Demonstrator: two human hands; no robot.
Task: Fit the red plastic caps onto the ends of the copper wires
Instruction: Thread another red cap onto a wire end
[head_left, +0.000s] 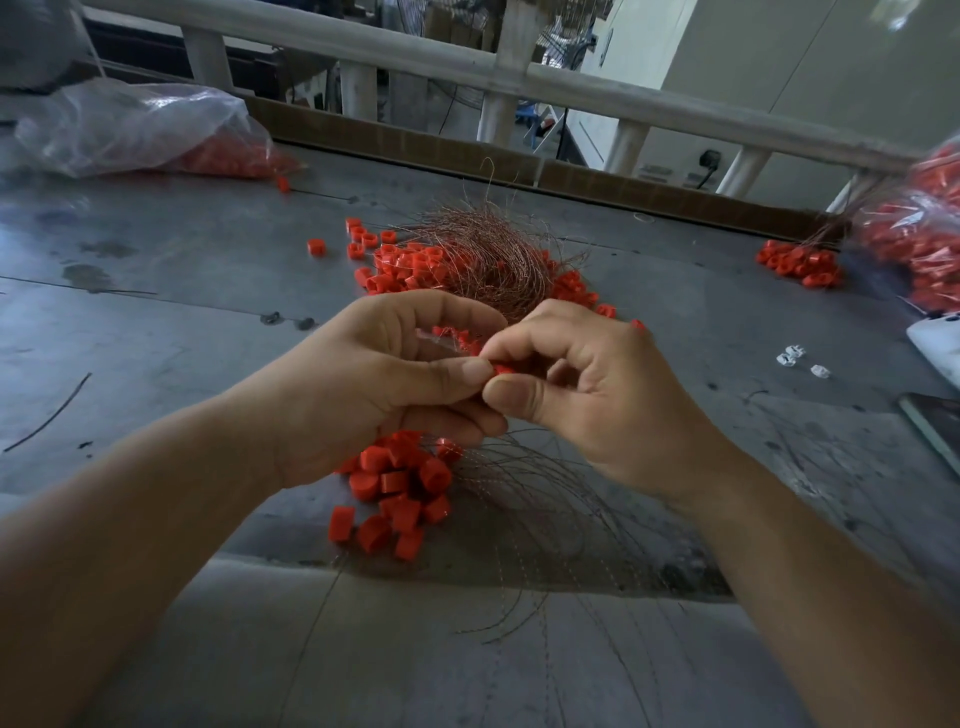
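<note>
Guessing this is about mid-batch: a bunch of capped wires (400, 488) already sits on the metal table (156, 312) just under the hands, but the tangle of bare copper wire (483, 254) and the loose red caps (405, 265) behind are a big pile yet to do. Right hand (587, 384) pinches one red cap (503, 370) between thumb and forefinger. Left hand (384, 374) is curled tight right against it, seemingly pinching a wire end that's too thin to make out.
</note>
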